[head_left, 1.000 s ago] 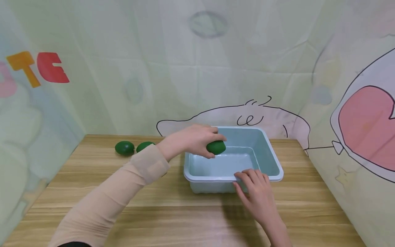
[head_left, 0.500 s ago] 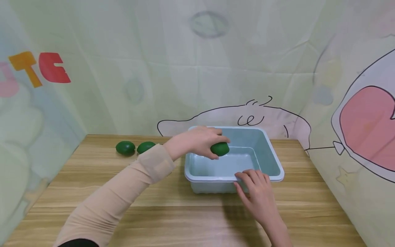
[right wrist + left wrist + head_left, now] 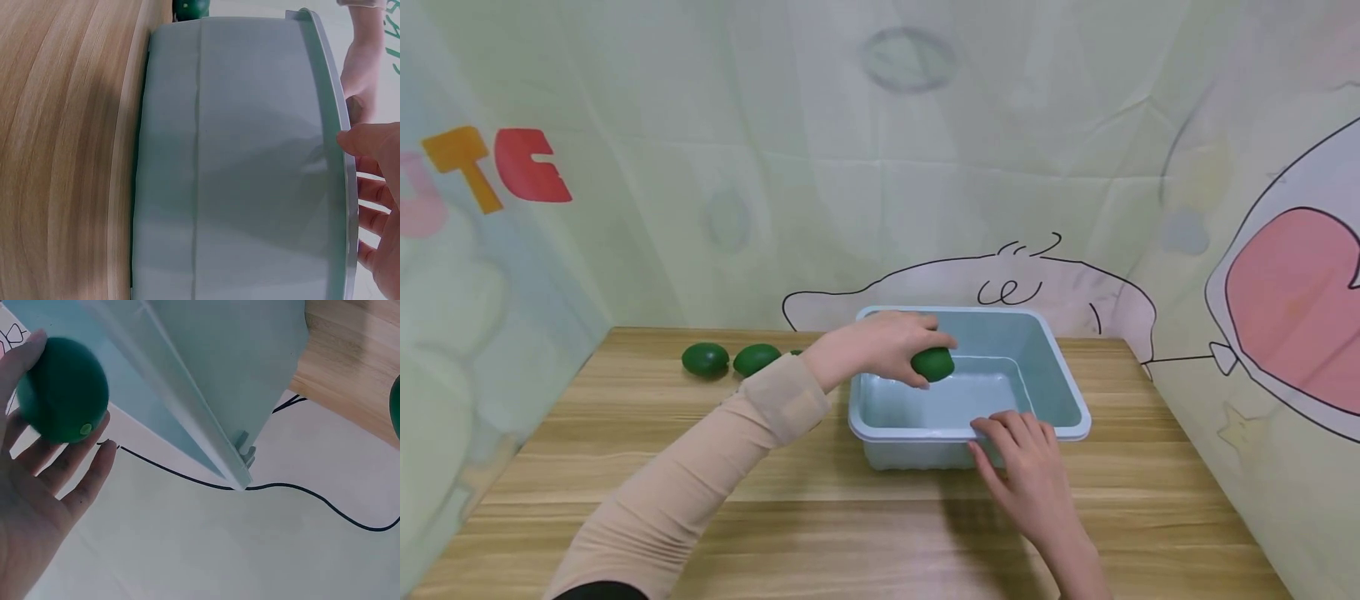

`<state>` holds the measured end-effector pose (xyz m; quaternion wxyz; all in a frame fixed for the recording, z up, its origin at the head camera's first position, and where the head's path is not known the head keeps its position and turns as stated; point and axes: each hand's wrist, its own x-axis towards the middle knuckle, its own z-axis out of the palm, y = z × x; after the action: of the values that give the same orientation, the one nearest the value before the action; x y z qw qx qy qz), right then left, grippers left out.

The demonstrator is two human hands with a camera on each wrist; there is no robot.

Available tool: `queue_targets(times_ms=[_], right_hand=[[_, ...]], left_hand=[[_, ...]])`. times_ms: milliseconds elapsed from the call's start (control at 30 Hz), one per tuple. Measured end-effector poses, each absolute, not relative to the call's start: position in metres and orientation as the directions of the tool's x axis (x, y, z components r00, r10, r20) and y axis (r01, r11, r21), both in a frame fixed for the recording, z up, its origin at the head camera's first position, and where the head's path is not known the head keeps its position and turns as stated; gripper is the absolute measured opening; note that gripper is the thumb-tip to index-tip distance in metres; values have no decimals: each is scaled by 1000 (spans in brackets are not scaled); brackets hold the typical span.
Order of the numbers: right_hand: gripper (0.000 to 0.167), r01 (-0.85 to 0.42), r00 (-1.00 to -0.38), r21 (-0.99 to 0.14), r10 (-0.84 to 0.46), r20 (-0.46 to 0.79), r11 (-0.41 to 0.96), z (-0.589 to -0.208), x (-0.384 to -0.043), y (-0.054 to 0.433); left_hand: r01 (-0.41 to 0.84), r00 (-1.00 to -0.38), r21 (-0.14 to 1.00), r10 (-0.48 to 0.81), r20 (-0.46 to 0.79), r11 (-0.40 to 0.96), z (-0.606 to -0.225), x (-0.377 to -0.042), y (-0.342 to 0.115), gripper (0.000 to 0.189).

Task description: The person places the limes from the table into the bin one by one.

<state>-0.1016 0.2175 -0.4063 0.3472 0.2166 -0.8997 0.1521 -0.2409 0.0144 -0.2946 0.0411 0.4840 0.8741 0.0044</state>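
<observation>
A light blue plastic basin (image 3: 917, 434) stands on the wooden table. Above its left part, my left hand (image 3: 887, 343) holds a smooth dark green avocado (image 3: 934, 364), thumb and fingers spread around it. The left wrist view shows the avocado (image 3: 62, 390) with a small pale stem spot, beyond the basin wall (image 3: 169, 394). My right hand (image 3: 1030, 475) grips the near rim of the basin, fingers over the edge and thumb on the outside. In the right wrist view the thumb of that hand (image 3: 381, 169) lies against the rim.
Left of the basin, a green avocado (image 3: 705, 360) and another avocado (image 3: 757, 358) lie in a row on the table (image 3: 850, 533). A sliver of more green shows behind my left wrist. A printed cloth (image 3: 775, 208) hangs behind the table.
My left hand has shifted slightly right with the avocado, farther over the basin, then nearly stopped. The right hand keeps its place on the rim.
</observation>
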Motion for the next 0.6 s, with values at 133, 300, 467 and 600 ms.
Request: queue_targets(times_ms=[133, 300, 467, 600], right_hand=[[28, -491, -671, -128, -280, 687, 862, -406, -101, 217], [27, -500, -659, -123, -284, 697, 858, -406, -101, 217], [20, -506, -663, -138, -282, 694, 851, -407, -102, 217], [23, -509, -661, -142, -280, 696, 849, -409, -103, 217]], left_hand=[[848, -527, 25, 848, -57, 529, -291, -240, 15, 54], [847, -530, 13, 847, -47, 531, -287, -239, 14, 53], [848, -529, -14, 848, -34, 529, -286, -239, 12, 53], [843, -538, -20, 842, -39, 538, -286, -238, 10, 52]])
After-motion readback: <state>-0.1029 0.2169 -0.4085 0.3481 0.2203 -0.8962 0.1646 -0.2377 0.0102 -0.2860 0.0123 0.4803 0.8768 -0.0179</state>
